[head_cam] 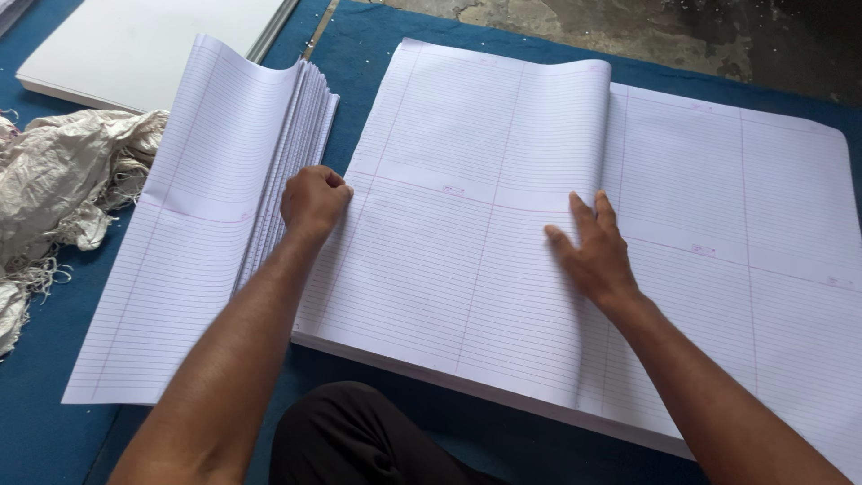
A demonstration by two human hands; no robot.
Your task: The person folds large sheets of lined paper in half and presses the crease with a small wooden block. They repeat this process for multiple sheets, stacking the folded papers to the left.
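At nine o'clock a crumpled off-white woven sack (63, 175) with frayed threads lies on the blue counter (45, 431). Toward eleven o'clock a flat white board (144, 45) rests near the far edge. Just to the right of the sack sits a stack of folded ruled sheets (171, 269), its far ends curling upward and fanned along the right side.

The left forearm comes up from six o'clock and slants toward twelve. The left hand (312, 199) is curled into a loose fist, knuckles up, and presses at the near-left edge of the large ruled sheet pile (431, 269), right beside the fanned stack; whether it pinches any paper cannot be told.

The pile fills the centre, and its top sheet (503, 135) is folded over from the right, the fold forming a rounded hump at about one o'clock.

The right forearm enters from five o'clock. The right hand (593, 251) lies flat and open, palm down, fingers together and pointing to twelve, pressing the folded sheet near its crease; it grasps nothing.

Beyond the counter, at one o'clock, is rough dark floor (628, 27).
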